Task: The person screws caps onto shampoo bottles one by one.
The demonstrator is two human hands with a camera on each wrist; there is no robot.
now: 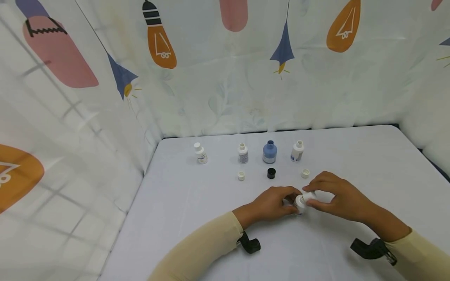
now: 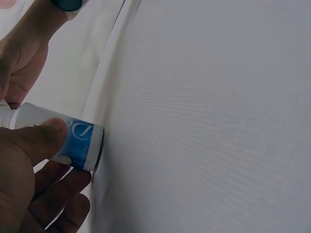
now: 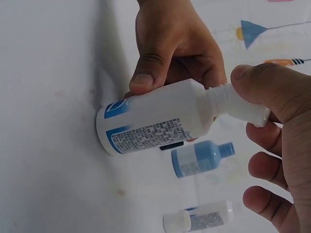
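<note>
My left hand [image 1: 272, 203] grips a small white bottle [image 3: 160, 116] with a blue-and-white label, its base on the table and thumb pressed along its side. My right hand [image 1: 346, 199] pinches a white cap [image 3: 247, 110] between thumb and fingers. The cap sits tilted at the bottle's mouth, with part of the neck showing; whether any thread is engaged I cannot tell. In the left wrist view the bottle's blue label [image 2: 78, 141] shows beside the left thumb, while the cap is out of sight there.
Behind the hands stand a capped white bottle [image 1: 200, 153], an uncapped white bottle [image 1: 243, 154], an uncapped blue bottle [image 1: 270, 153] and another uncapped white bottle [image 1: 297, 152]. Before them lie a white cap [image 1: 241, 176], a black cap [image 1: 271, 173] and another white cap [image 1: 305, 173].
</note>
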